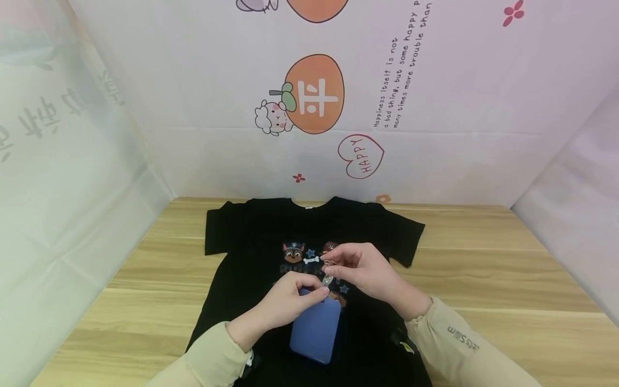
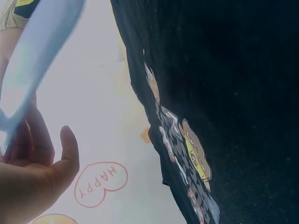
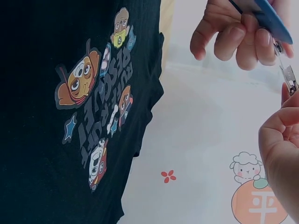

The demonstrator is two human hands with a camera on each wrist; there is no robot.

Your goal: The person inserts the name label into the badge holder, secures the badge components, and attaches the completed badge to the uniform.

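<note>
A blue card holder [image 1: 315, 330] hangs tilted above a black T-shirt [image 1: 261, 231] with cartoon dogs printed on its front. My left hand [image 1: 287, 301] grips the holder at its top edge, thumb on the near face. A small clear and metal clip [image 1: 328, 280] joins the holder's top. My right hand [image 1: 367, 273] pinches the metal end of that clip between thumb and forefinger. In the right wrist view, the left fingers [image 3: 233, 42] curl behind the blue holder [image 3: 273, 21], and the clip [image 3: 289, 77] spans the two hands. The left wrist view shows the holder [image 2: 42, 51] edge-on and glaring.
The T-shirt lies spread on a wood-grain table [image 1: 483, 258], its collar towards the back. A white printed cloth [image 1: 217, 97] rises behind the table, with more cloth on both sides. Dark wrist straps [image 1: 401, 339] sit by the beige sleeves.
</note>
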